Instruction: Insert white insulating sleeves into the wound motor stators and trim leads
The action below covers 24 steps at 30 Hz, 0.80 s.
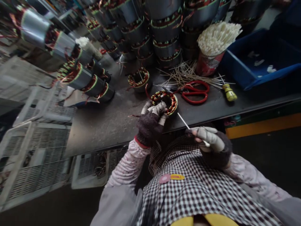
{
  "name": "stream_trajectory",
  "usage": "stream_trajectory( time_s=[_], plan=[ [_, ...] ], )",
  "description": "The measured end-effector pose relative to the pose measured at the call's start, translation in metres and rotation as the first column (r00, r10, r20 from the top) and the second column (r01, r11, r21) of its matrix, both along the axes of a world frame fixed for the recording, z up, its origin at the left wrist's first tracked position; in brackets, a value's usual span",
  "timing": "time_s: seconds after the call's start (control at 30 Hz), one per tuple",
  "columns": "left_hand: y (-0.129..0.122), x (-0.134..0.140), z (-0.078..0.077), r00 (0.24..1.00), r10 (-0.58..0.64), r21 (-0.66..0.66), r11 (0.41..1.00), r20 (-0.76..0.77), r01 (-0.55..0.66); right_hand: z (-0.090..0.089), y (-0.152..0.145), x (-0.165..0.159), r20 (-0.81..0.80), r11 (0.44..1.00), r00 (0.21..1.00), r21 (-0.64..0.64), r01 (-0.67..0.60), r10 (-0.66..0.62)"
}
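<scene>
My left hand, in a dark fingerless glove with taped fingers, grips the near left rim of a motor stator wound with copper wire. The stator stands on the dark metal bench, and my fingers hide part of its opening. My right hand, gloved and taped in the same way, pinches a thin white stick in front of the bench edge. The stick's far tip points up and left towards the stator, apart from it. Red-handled scissors lie just right of the stator.
Behind stands another small stator, with stacked stators at the back and left. Loose thin sticks lie near a red can full of white strips. A yellow-handled screwdriver and blue bin are right; white crates stand left.
</scene>
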<state>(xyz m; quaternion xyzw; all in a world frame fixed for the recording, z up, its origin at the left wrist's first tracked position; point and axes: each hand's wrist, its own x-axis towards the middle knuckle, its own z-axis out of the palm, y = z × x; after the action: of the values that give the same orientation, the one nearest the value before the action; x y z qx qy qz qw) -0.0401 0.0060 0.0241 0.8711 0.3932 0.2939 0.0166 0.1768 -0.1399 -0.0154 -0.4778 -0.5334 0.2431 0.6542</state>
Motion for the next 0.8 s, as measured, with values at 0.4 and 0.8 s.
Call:
stream_trajectory(
  time_s=[0.4,0.8],
  plan=[
    [0.008,0.007,-0.014,0.976,0.084,-0.251,0.968,0.202,-0.031,0.012,0.073,-0.017,0.332,0.992,0.941,0.084,-0.093,0.060],
    [0.006,0.008,-0.023,0.984,0.080,-0.068,0.995,0.156,-0.070,-0.008,0.033,-0.011,0.355,0.986,0.928,0.076,-0.148,0.112]
  ],
)
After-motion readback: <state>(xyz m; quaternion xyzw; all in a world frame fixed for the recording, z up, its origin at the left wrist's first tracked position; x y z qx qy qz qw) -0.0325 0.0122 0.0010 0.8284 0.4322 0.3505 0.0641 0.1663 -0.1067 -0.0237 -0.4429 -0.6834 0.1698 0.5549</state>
